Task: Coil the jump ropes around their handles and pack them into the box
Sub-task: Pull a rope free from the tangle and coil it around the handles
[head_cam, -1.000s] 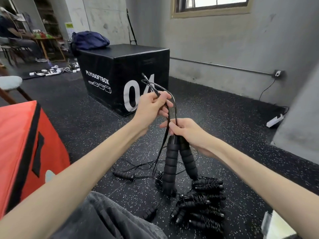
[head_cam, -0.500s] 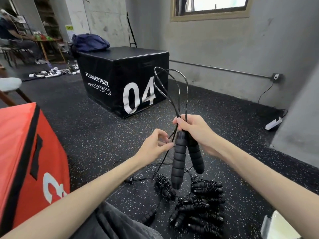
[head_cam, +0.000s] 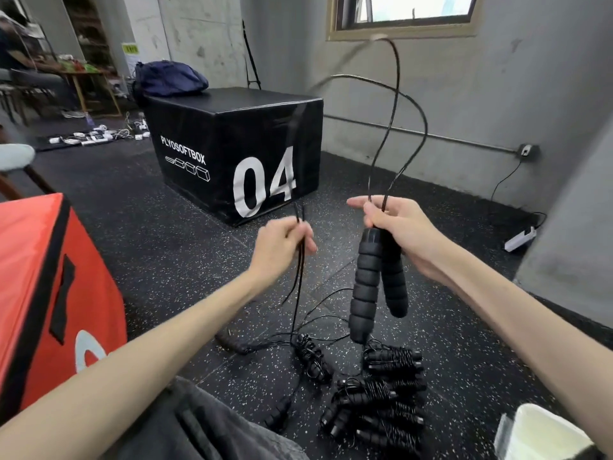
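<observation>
above floor, right hand (head_cam: 403,232) grips handles (head_cam: 374,280), left hand (head_cam: 282,249) pinches rope (head_cam: 300,277); loop top blurred.

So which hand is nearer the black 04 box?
Left. The left hand, pinching cord, sits just below the black 04 box; the right hand, gripping the handles, is farther right.

Black speckled rubber floor (head_cam: 159,234). Grey concrete walls (head_cam: 497,94), with a framed window (head_cam: 403,14) admitting daylight and a horizontal pipe (head_cam: 431,136) below. Black plyo box (head_cam: 232,154) marked "04", carrying a blue bag (head_cam: 169,78). Red plyo box (head_cam: 43,287) at left. White power strip (head_cam: 519,239) near the right wall.
</observation>
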